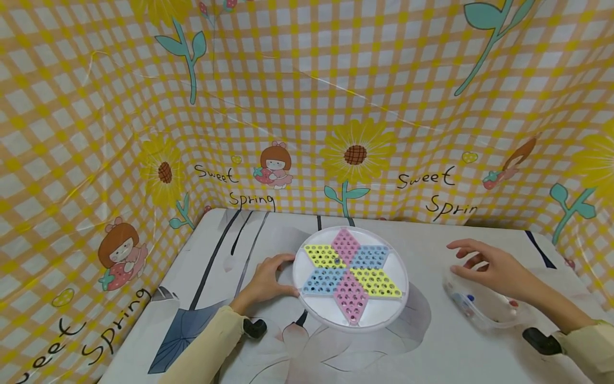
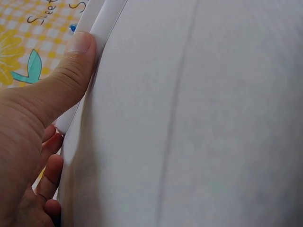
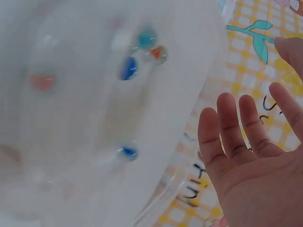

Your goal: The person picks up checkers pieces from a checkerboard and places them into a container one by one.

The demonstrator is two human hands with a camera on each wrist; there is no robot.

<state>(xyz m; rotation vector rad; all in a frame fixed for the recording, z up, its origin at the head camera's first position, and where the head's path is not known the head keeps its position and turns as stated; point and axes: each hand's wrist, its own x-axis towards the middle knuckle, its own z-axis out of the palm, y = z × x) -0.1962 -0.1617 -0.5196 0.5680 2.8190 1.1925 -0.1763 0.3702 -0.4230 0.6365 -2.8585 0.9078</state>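
A round white game board (image 1: 398, 306) with a six-pointed star of pink, yellow and blue hole fields lies at the table's middle. My left hand (image 1: 268, 280) grips its left rim (image 2: 106, 23), the thumb (image 2: 68, 71) on top and the fingers curled below. One small dark marble (image 1: 337, 261) seems to sit near the star's centre. To the right stands a clear plastic container (image 1: 479, 316) with a few marbles (image 3: 128, 68), blue and reddish. My right hand (image 1: 479, 264) hovers over it with spread fingers (image 3: 227, 127), holding nothing.
The table (image 1: 431, 352) has a pale printed cover and is walled at the back and both sides by yellow checked cloth (image 1: 307, 106). Black wrist mounts (image 1: 254, 327) show at both sleeves.
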